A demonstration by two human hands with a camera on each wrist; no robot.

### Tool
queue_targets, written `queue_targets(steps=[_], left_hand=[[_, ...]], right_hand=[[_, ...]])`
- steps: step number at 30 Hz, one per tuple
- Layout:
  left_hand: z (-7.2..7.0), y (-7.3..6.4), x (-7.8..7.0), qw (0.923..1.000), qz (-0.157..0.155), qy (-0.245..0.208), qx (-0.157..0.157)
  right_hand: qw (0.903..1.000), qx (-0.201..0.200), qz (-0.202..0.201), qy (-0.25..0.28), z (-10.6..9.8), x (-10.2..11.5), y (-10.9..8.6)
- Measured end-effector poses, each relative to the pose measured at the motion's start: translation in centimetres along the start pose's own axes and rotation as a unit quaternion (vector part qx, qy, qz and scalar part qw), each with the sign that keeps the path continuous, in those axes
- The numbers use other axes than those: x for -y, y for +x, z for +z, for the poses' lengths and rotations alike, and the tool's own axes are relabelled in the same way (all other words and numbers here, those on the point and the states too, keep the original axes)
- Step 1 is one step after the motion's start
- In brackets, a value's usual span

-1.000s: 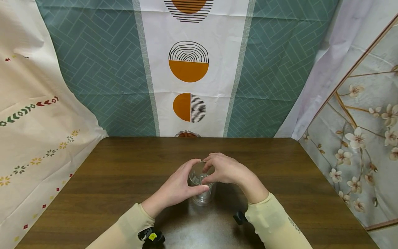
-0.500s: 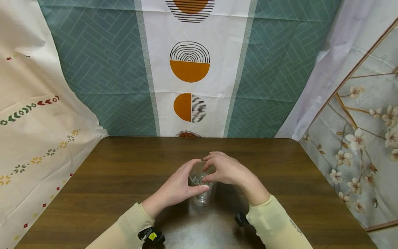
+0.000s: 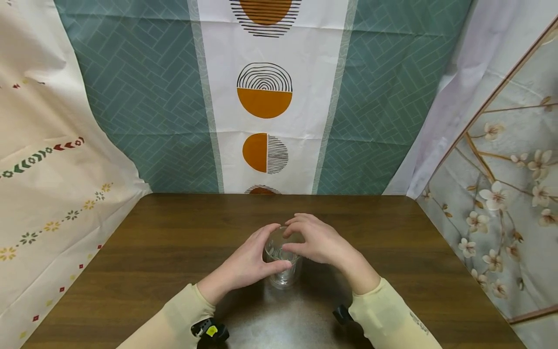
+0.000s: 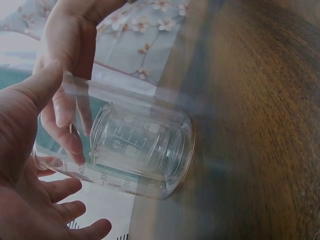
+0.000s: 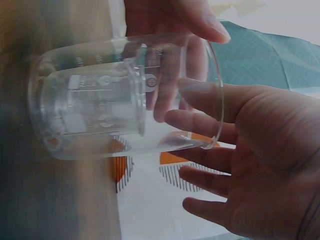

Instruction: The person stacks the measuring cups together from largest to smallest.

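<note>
A large clear glass beaker (image 3: 283,280) with printed volume marks stands upright on the table, a smaller glass beaker (image 4: 132,142) inside it at the bottom. Overlapping glass outlines hide whether the smaller one holds another. My left hand (image 3: 245,259) grips the large beaker near its rim, thumb on the near side and fingers round the far side. From the right, my right hand (image 3: 320,241) reaches over the rim. In the right wrist view, its thumb and index finger dip into the large beaker, apart from the smaller beaker's rim (image 5: 140,95), and the other fingers spread outside.
The brown wooden table (image 3: 187,228) extends around the beakers. Behind it hangs a green and white patterned cloth (image 3: 165,97). A cream cloth (image 3: 52,194) borders the left side, a flowered cloth (image 3: 492,232) the right. Dark wrist cameras sit beneath both sleeves.
My right hand's thumb and index finger have spread slightly apart and risen a little inside the large beaker. The left hand's grip and the large beaker look the same.
</note>
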State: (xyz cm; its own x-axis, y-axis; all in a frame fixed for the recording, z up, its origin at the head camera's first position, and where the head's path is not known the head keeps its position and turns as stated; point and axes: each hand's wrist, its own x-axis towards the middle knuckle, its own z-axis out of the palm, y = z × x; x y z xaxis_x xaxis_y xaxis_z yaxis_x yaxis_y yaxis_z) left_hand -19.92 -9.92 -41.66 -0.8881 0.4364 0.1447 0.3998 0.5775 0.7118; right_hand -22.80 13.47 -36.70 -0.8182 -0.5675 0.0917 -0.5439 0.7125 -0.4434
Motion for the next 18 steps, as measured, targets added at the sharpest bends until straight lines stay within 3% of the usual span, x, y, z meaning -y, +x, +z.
queue_targets(steps=[9, 18], left_hand=[[-0.24, 0.01, -0.10, 0.9999, 0.000, 0.015, 0.003], [-0.28, 0.00, 0.03, 0.9997, 0.017, 0.016, 0.004]], right_hand=[[0.9998, -0.021, -0.001, 0.000, 0.46, -0.08, -0.50], [0.9984, -0.048, -0.028, -0.013, 0.89, -0.13, -0.87]])
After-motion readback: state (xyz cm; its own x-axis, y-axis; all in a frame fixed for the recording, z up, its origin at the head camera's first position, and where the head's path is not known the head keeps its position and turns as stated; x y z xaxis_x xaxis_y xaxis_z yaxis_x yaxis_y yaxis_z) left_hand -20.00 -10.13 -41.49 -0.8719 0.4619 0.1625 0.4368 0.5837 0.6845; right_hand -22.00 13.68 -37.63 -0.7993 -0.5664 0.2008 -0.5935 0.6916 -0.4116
